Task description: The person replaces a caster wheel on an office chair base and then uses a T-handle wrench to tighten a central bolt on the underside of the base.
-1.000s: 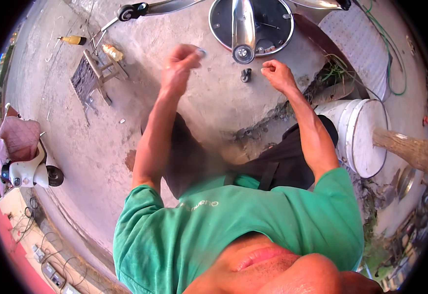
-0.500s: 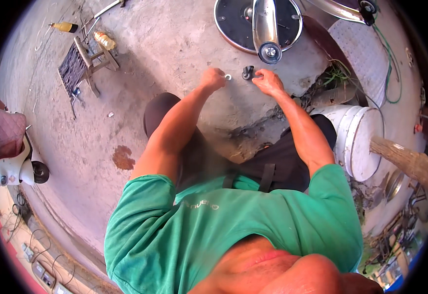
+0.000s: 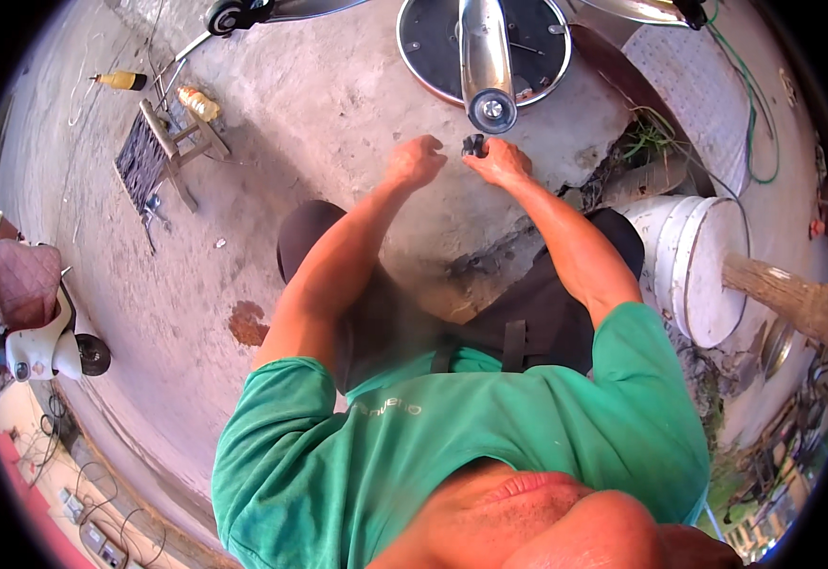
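Observation:
My right hand [image 3: 503, 163] grips a small black caster [image 3: 473, 144] between thumb and fingers, just below the round end of a shiny metal leg [image 3: 485, 59]. A small gap shows between the caster and that end. Left of it, my left hand [image 3: 416, 161] hovers over the concrete with its fingers curled together; whatever they may hold is hidden. Behind the leg lies a round black disc [image 3: 423, 57] with a metal rim. Another black caster [image 3: 227, 16] is fitted to a metal leg at the upper left.
A low wooden stool [image 3: 181, 152] stands at the left, with a yellow-and-black bottle [image 3: 122, 81] beyond it. White buckets [image 3: 712, 275] sit by my right knee, near a rough wooden post [image 3: 779, 299]. Broken concrete and a green cord [image 3: 763, 142] lie at the right.
My right hand has brought the caster slightly left, nearer the leg's end. The pale ring at my left fingertips no longer shows. The leg and disc have shifted, and a leg with a caster appears upper left.

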`<state>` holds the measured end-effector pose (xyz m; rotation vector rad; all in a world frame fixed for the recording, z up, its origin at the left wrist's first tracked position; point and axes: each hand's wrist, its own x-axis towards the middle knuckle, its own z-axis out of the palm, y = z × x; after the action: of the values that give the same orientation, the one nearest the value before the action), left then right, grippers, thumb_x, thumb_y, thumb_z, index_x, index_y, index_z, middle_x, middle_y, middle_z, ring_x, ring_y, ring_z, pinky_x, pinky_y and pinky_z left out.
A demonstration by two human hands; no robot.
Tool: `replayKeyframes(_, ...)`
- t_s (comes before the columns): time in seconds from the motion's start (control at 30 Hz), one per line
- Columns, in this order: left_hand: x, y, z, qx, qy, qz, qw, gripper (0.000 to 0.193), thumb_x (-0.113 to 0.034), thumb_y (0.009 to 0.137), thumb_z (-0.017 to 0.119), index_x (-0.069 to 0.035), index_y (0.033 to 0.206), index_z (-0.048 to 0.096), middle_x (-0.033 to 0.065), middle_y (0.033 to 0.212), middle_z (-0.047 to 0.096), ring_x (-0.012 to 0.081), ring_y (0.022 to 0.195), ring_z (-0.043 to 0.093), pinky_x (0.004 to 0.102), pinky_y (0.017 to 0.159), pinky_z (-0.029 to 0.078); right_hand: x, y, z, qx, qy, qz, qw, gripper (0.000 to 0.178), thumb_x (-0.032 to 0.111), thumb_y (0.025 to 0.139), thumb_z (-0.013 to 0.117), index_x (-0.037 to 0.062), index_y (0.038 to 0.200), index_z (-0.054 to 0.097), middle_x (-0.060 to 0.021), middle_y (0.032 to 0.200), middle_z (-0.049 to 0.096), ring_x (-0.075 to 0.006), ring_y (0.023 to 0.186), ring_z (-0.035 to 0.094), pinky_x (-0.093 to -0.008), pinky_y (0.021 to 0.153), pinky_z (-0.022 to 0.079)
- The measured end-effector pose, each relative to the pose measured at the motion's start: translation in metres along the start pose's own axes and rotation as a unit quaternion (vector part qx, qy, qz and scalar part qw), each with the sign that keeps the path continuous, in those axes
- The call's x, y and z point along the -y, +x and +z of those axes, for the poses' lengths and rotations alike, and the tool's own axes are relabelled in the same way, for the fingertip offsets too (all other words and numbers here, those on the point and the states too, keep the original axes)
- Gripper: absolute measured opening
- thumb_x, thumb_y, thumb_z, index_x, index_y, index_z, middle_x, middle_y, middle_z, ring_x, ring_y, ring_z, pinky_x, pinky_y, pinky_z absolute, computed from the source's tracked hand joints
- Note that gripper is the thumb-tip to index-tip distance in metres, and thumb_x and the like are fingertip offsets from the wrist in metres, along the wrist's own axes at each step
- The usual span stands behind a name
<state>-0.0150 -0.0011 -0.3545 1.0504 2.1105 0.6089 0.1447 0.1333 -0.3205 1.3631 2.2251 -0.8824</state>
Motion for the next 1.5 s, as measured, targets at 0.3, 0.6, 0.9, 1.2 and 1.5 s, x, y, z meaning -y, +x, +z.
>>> replayKeyframes(0.3,-0.019,0.003,0.006,0.003,-0.046,-0.043,0.998,0.044,-0.037,0.084,0.072,-0.008,0.117,0.071,0.0162,0.109,0.074,0.0326,0.105,0.069,0.0413,0.092,0.054,-0.005,0.005,0.006,-0.016,0.017,-0.021,1.0,0.045,0.045,0.078,0.075,0.0117,0.108,0.07,-0.011,0.109,0.073,-0.0301,0.106,0.068,-0.0422,0.091,0.053)
replayKeyframes(0.6,-0.031,-0.001,-0.015,0.135,-0.2,-0.086,0.967,0.024,-0.022,0.091,0.067,0.0,0.102,0.069,0.007,0.082,0.07,0.0137,0.07,0.067,0.0285,0.061,0.052,-0.007,-0.033,-0.024,-0.011,0.104,-0.174,0.979,0.042,0.036,0.074,0.073,0.0053,0.101,0.063,-0.0151,0.096,0.072,-0.0341,0.094,0.069,-0.0428,0.081,0.054)
replayKeyframes(0.9,-0.089,-0.066,-0.054,0.176,-0.454,-0.036,0.873,0.014,-0.018,0.097,0.063,-0.004,0.099,0.065,0.0044,0.09,0.068,0.0123,0.075,0.063,0.0279,0.072,0.053,-0.001,-0.117,-0.079,-0.051,0.375,-0.29,0.879,0.034,0.018,0.086,0.078,-0.0006,0.111,0.065,-0.0069,0.096,0.067,-0.0117,0.081,0.065,-0.0273,0.068,0.053)
replayKeyframes(1.2,-0.129,-0.133,-0.136,0.258,-0.365,0.286,0.847,0.03,-0.029,0.094,0.07,0.001,0.093,0.068,0.0085,0.086,0.069,0.0191,0.079,0.066,0.0361,0.076,0.052,0.0,-0.19,-0.169,-0.185,0.348,-0.569,0.721,0.041,0.023,0.082,0.082,-0.0034,0.11,0.067,-0.0174,0.106,0.067,-0.021,0.087,0.066,-0.0296,0.075,0.053)
replayKeyframes(1.5,-0.197,-0.119,-0.21,-0.053,-0.348,0.314,0.882,0.024,-0.015,0.099,0.065,0.004,0.112,0.067,0.009,0.101,0.07,0.0133,0.087,0.065,0.028,0.078,0.053,0.056,-0.198,-0.236,-0.298,0.203,-0.609,0.706,0.037,0.02,0.084,0.08,-0.0003,0.113,0.071,-0.0141,0.107,0.069,-0.0218,0.095,0.064,-0.0299,0.075,0.05)
